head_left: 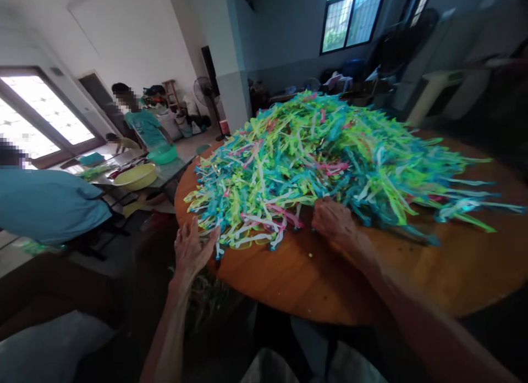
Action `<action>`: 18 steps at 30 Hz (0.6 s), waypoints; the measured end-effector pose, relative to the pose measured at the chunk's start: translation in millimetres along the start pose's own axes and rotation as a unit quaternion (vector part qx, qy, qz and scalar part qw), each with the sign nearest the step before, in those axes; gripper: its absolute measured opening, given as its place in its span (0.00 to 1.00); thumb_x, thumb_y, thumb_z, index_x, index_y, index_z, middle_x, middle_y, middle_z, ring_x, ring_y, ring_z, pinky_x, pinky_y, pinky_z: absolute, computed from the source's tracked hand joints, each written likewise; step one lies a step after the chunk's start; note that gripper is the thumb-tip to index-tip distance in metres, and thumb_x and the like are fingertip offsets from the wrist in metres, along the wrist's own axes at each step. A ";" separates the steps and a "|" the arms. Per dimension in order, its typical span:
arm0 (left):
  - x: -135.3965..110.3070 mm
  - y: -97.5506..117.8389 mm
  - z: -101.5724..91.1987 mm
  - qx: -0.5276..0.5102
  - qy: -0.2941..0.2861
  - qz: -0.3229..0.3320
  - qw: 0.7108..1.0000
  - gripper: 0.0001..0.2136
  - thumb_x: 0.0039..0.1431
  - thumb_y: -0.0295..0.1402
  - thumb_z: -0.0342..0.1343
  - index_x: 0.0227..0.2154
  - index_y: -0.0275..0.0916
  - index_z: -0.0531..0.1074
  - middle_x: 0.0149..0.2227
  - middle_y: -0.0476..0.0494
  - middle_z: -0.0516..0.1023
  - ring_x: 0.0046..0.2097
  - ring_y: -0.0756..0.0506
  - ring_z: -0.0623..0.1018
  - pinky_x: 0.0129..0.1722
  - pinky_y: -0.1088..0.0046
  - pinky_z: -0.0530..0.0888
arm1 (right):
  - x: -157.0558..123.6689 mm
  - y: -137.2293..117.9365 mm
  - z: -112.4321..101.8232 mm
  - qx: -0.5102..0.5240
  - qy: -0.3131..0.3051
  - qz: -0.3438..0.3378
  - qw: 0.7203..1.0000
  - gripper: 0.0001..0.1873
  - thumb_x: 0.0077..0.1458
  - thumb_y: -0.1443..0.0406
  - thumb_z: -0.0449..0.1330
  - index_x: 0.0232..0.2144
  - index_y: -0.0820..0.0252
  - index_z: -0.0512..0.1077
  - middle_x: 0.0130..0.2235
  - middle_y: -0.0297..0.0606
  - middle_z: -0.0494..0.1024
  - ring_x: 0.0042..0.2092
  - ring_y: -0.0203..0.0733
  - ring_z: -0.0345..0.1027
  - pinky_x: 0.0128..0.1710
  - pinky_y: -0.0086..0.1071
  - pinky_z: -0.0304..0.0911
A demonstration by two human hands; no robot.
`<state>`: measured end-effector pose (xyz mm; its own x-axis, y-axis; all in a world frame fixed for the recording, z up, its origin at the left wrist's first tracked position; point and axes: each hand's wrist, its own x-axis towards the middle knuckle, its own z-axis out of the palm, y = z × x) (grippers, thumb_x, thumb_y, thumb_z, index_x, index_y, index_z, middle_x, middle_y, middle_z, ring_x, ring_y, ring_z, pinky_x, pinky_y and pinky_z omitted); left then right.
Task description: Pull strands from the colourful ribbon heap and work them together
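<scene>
A big heap of thin plastic strips in green, blue, white and pink covers most of a round wooden table. My left hand is at the table's near left edge, fingers spread and open, just touching the fringe of the heap. My right hand rests on the tabletop at the heap's front edge, its fingers curled down into the strips; what they hold, if anything, is hidden.
A person in a blue shirt sits close at the left. Farther back another person stands by a table with a yellow basin and a green basin. A standing fan and clutter line the back wall.
</scene>
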<state>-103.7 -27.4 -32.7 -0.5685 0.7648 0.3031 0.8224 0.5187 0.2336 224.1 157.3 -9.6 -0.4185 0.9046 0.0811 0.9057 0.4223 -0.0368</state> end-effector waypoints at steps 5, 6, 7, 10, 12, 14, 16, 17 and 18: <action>17.9 32.2 22.4 0.022 -0.071 0.016 0.997 0.45 0.57 0.66 0.44 0.68 0.38 0.54 0.68 0.23 0.54 0.69 0.21 0.54 0.65 0.39 0.51 | 2.6 -1.1 3.5 0.009 -0.003 -0.016 1.000 0.15 0.59 0.68 0.54 0.47 0.66 0.74 0.48 0.54 0.77 0.42 0.48 0.76 0.37 0.32 0.65; 22.5 38.2 24.1 0.015 -0.078 0.024 0.997 0.46 0.56 0.67 0.44 0.68 0.37 0.53 0.68 0.21 0.54 0.69 0.21 0.54 0.65 0.40 0.52 | 4.1 -1.0 3.4 0.010 -0.003 -0.015 1.000 0.16 0.59 0.69 0.55 0.48 0.67 0.74 0.47 0.54 0.77 0.43 0.49 0.76 0.38 0.32 0.65; 27.7 43.6 25.9 0.003 -0.083 0.029 0.996 0.48 0.56 0.67 0.45 0.69 0.36 0.52 0.68 0.21 0.54 0.69 0.22 0.54 0.65 0.41 0.52 | 5.6 -0.9 3.0 0.011 -0.001 -0.018 1.000 0.16 0.58 0.69 0.56 0.48 0.67 0.74 0.46 0.53 0.78 0.44 0.49 0.76 0.39 0.32 0.65; 46.6 55.7 32.4 -0.045 -0.082 0.035 0.995 0.50 0.54 0.66 0.50 0.69 0.33 0.49 0.69 0.20 0.51 0.70 0.23 0.52 0.66 0.43 0.54 | 9.4 0.4 1.0 0.013 0.006 -0.021 1.000 0.17 0.57 0.70 0.56 0.49 0.67 0.74 0.45 0.53 0.79 0.45 0.49 0.75 0.41 0.32 0.66; 61.0 59.8 36.8 -0.078 -0.075 0.045 0.993 0.50 0.53 0.63 0.55 0.69 0.33 0.48 0.69 0.23 0.51 0.71 0.24 0.50 0.66 0.45 0.55 | 10.3 2.8 -0.2 0.011 0.010 -0.024 1.000 0.18 0.56 0.71 0.56 0.49 0.67 0.74 0.45 0.53 0.79 0.45 0.49 0.76 0.40 0.32 0.66; 75.1 59.8 40.2 -0.102 -0.078 0.061 0.990 0.51 0.52 0.61 0.58 0.69 0.33 0.47 0.69 0.25 0.51 0.70 0.25 0.50 0.66 0.47 0.57 | 9.7 6.8 -1.5 0.008 0.013 -0.030 0.999 0.18 0.56 0.72 0.55 0.48 0.68 0.74 0.44 0.53 0.79 0.44 0.49 0.76 0.39 0.32 0.65; 86.4 56.6 42.6 -0.116 -0.073 0.076 0.988 0.53 0.50 0.60 0.61 0.69 0.31 0.46 0.69 0.23 0.51 0.69 0.24 0.52 0.66 0.47 0.58 | 8.0 11.8 -3.7 0.005 0.018 -0.038 0.999 0.17 0.56 0.72 0.54 0.48 0.68 0.74 0.44 0.54 0.79 0.44 0.51 0.76 0.38 0.32 0.65; 90.3 54.4 43.6 -0.122 -0.063 0.084 0.987 0.53 0.50 0.59 0.62 0.69 0.29 0.46 0.69 0.22 0.51 0.69 0.23 0.53 0.65 0.46 0.59 | 7.1 14.5 -5.4 0.003 0.021 -0.041 0.999 0.17 0.56 0.72 0.54 0.48 0.69 0.74 0.44 0.54 0.79 0.44 0.52 0.76 0.38 0.33 0.64; 92.9 51.9 44.4 -0.129 -0.051 0.094 0.986 0.54 0.49 0.57 0.64 0.69 0.29 0.46 0.68 0.22 0.52 0.68 0.22 0.54 0.64 0.46 0.60 | 6.2 17.3 -7.4 0.002 0.024 -0.045 0.999 0.17 0.56 0.72 0.54 0.48 0.69 0.73 0.44 0.55 0.79 0.44 0.53 0.76 0.37 0.34 0.64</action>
<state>-112.9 87.5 -33.4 -0.3908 0.8797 0.2710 0.8727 0.2605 0.4130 237.7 169.7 -2.3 -0.4947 0.8590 0.1320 0.8640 0.5025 -0.0317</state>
